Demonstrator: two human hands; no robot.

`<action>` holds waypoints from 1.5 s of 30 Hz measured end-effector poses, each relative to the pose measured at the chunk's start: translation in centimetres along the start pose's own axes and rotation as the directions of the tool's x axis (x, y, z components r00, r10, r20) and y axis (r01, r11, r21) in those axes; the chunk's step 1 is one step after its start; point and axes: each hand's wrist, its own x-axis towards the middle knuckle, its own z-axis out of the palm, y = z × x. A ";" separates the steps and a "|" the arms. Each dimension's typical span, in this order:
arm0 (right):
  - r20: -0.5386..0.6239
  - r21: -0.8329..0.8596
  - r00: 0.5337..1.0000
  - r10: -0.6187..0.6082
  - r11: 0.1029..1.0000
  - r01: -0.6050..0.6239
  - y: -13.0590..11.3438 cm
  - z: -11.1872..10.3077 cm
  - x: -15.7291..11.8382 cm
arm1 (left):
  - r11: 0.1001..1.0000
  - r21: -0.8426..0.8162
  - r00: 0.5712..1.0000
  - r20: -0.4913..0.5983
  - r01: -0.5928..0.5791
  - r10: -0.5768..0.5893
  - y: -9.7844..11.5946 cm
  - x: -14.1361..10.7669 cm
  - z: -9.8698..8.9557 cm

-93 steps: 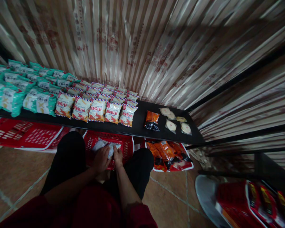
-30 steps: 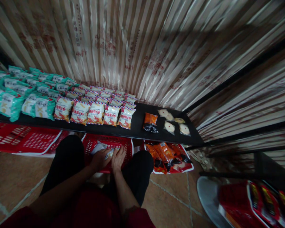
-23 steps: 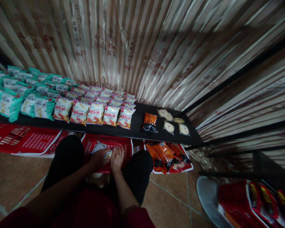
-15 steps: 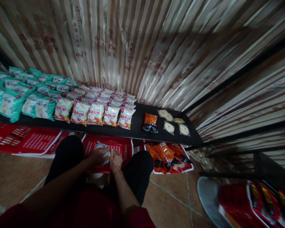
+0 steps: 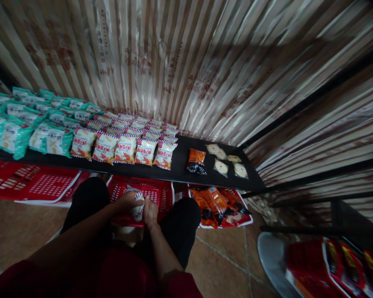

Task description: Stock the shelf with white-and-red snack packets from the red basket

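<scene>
1. Gripping the packet [image 5: 138, 210], the left hand [image 5: 126, 201] closes over its left side; a red-and-blue striped edge shows beside the fingers.
2. Curled, the right hand [image 5: 150, 211] sits against the packet's right side; whether its fingers pinch the packet, I cannot tell.
3. The packet is between the two hands, over the near edge of the red basket [image 5: 167, 193], which stands below the front edge of the black shelf [image 5: 180, 169].
4. Another pale wrapper [image 5: 131, 188] shows just behind the left hand, partly hidden by it.
5. On the shelf, teal bags [image 5: 12, 136] fill the left end, and white bags [image 5: 124, 148] stand beside them in rows, five along the front edge.
6. Toward the shelf's right end lie an orange bag [image 5: 196, 159], near the front edge, and flat round packs [image 5: 221, 167].
7. Below the shelf's front right corner, orange bags [image 5: 215, 199] fill a second basket [image 5: 245, 218].
</scene>
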 end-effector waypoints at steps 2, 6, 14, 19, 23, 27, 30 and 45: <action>0.010 0.012 0.999 0.042 0.999 -0.042 -0.1 0.0 0.1 | 0.999 0.034 1.000 0.016 0.023 -0.023 0.0 0.2 -0.2; -0.015 0.020 0.988 0.156 0.988 -0.156 -0.2 0.1 0.2 | 0.998 0.036 0.998 0.038 0.045 -0.047 0.0 0.5 -0.4; -0.123 0.087 0.961 0.248 0.967 -0.238 0.4 0.5 0.4 | 0.968 -0.248 0.996 0.088 0.035 -0.013 -0.2 0.2 -0.7; -0.157 0.161 0.948 0.278 0.954 -0.253 0.6 0.5 0.6 | 0.953 -0.292 0.997 0.035 0.081 -0.074 0.0 0.0 -0.8; -0.152 0.227 0.924 0.351 0.922 -0.313 1.0 0.6 0.8 | 0.910 -0.410 0.998 0.009 0.065 -0.067 -0.1 0.0 -0.3; -0.165 0.256 0.895 0.415 0.894 -0.367 1.4 0.8 1.0 | 0.841 -0.540 0.991 -0.089 0.040 -0.104 -0.3 -0.1 0.8; -0.172 0.254 0.886 0.431 0.888 -0.383 1.6 0.9 1.0 | 0.800 -0.597 0.976 -0.137 0.055 -0.169 -0.2 -0.1 1.7; -0.122 0.376 0.857 0.501 0.822 -0.427 1.8 0.6 1.1 | 0.731 -0.681 0.976 -0.130 0.038 -0.172 0.1 0.4 4.8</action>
